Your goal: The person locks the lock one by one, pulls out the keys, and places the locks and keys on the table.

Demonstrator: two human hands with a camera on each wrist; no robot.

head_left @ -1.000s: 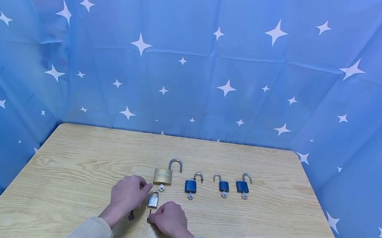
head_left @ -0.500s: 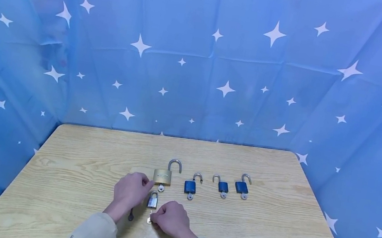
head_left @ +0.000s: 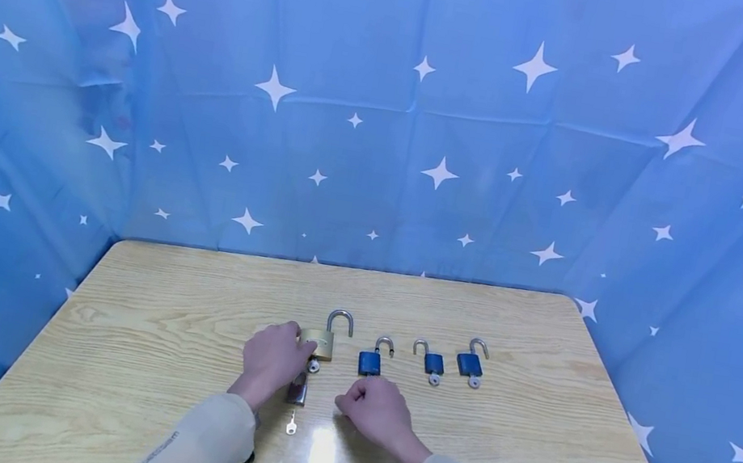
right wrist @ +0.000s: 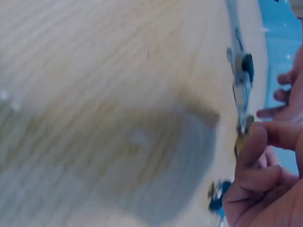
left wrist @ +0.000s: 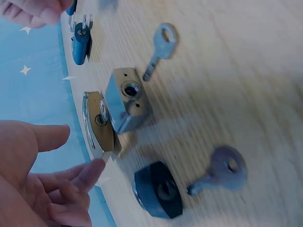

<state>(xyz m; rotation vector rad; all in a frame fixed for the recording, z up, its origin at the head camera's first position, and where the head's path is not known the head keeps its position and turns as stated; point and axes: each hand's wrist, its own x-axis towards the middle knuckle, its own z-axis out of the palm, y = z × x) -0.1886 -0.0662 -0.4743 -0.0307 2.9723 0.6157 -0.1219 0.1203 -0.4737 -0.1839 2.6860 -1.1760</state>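
Note:
My left hand (head_left: 274, 355) reaches to the left side of the large brass padlock (head_left: 323, 345), whose shackle stands open and whose key sits in its keyhole. In the left wrist view its thumb and index finger are spread, the index tip right at the brass body. Below lies a small silver padlock (left wrist: 128, 101), with a loose silver key (head_left: 292, 423) in front of it. A black padlock (left wrist: 158, 191) and a dark key (left wrist: 225, 170) are hidden by my left arm in the head view. My right hand (head_left: 379, 409), loosely curled and holding nothing visible, hovers before a blue padlock (head_left: 369, 363).
Two more blue padlocks (head_left: 434, 363) with open shackles and inserted keys lie to the right, the farther blue padlock (head_left: 470, 364) near the row's end. The wooden table (head_left: 186, 282) ends at a blue star-patterned curtain (head_left: 356, 147).
My right hand has let go of the silver key and moved right and away, towards the nearest blue padlock. My left hand has moved right, over to the brass padlock.

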